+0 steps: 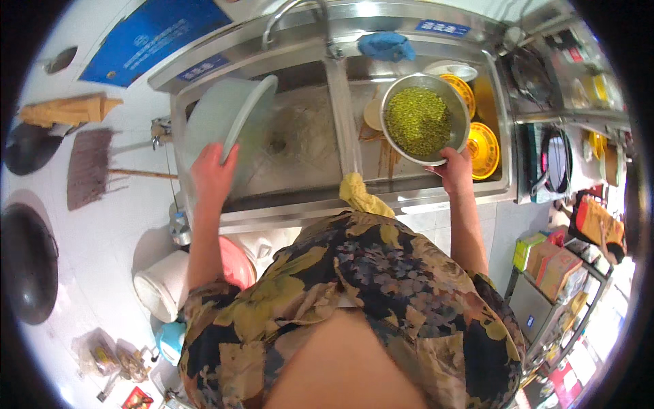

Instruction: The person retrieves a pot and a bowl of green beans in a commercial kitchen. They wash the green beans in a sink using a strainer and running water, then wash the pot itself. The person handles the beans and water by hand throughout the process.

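Note:
Over the left basin of a steel double sink (341, 122), my left hand (213, 171) grips the near rim of a pale plastic tub (219, 110). The tub is tilted on its side, and blur hides its inside. My right hand (454, 171) holds a round steel bowl (461, 120) by its near edge, above the right basin. Green beans, probably mung beans (416, 120), cover the bowl's bottom. Yellow patterned dishes (483, 151) stand in the right basin, just beside the bowl. Part of a pale round thing (373, 114) shows past the bowl's left side.
A yellow cloth (360, 193) lies over the sink's front edge at the divider. A curved faucet (332, 43) rises at the back, near a blue cloth (387, 47). Pans (554, 158) stand at the right. A white bucket (163, 283) is low on the left.

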Demonstrator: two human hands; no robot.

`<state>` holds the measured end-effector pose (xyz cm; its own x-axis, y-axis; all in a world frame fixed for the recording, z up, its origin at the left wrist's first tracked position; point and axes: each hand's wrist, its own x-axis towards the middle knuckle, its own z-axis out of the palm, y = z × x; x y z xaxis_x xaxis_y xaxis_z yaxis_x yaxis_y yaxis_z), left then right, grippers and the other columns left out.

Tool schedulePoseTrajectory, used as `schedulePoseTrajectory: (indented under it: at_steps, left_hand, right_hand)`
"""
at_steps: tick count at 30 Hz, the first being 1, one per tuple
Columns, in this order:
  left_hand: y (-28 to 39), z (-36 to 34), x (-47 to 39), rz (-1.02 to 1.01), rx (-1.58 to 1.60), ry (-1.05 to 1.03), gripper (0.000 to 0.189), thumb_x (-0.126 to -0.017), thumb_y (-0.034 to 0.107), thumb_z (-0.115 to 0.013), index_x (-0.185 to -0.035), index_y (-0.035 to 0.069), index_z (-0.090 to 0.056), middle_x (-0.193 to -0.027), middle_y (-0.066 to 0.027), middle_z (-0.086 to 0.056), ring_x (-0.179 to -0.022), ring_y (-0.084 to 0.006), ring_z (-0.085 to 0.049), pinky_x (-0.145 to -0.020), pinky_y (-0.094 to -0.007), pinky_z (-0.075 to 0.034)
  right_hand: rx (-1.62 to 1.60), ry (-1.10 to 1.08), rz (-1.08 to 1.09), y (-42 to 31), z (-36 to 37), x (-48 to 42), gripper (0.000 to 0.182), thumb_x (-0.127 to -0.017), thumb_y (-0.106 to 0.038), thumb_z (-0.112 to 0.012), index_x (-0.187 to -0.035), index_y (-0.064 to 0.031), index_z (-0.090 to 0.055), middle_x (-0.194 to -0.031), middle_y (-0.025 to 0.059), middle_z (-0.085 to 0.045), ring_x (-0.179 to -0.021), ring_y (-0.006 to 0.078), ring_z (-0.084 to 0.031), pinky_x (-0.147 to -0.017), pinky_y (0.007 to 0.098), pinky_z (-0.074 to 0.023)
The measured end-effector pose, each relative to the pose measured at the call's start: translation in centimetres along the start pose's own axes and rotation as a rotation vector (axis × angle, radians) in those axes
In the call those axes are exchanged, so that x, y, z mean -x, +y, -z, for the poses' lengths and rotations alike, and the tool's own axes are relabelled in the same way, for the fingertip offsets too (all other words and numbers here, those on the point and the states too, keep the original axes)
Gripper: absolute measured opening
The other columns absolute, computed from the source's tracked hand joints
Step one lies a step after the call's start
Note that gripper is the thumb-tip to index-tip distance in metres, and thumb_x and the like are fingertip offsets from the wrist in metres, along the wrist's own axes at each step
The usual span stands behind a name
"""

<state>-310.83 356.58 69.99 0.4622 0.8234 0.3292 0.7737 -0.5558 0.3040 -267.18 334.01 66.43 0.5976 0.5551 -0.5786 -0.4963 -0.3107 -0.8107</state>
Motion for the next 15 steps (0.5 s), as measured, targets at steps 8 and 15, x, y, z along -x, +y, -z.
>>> schedulePoseTrajectory:
  at_steps: [8, 15]
  left_hand:
    - [8.4, 8.6, -1.8, -0.394, -0.179, -0.093, 0.033, -0.075, 0.017, -0.078, -0.069, 0.008, -0.048, -0.067, -0.0085, -0.047, -0.055, -0.0296, -0.051, -0.046, -0.0386, -0.041]
    - [16.1, 11.5, -2.4, -0.462, -0.098, -0.134, 0.035, -0.074, 0.014, -0.079, -0.068, 0.007, -0.046, -0.066, -0.0094, -0.045, -0.053, -0.0295, -0.048, -0.045, -0.0382, -0.037]
  right_hand:
    - [-0.144, 0.068, 0.064, -0.1, 3.6, 1.0, 0.047, -0.080, 0.002, -0.044, -0.128, 0.0036, -0.042, -0.110, 0.0196, -0.058, -0.086, 0.0306, -0.066, -0.058, 0.0383, -0.0628]
    - [-0.240, 0.244, 0.146, -1.0, 7.9, 3.5, 0.041, -0.079, 0.004, -0.045, -0.121, 0.0080, -0.044, -0.109, 0.0219, -0.056, -0.086, 0.0330, -0.066, -0.061, 0.0411, -0.0639]
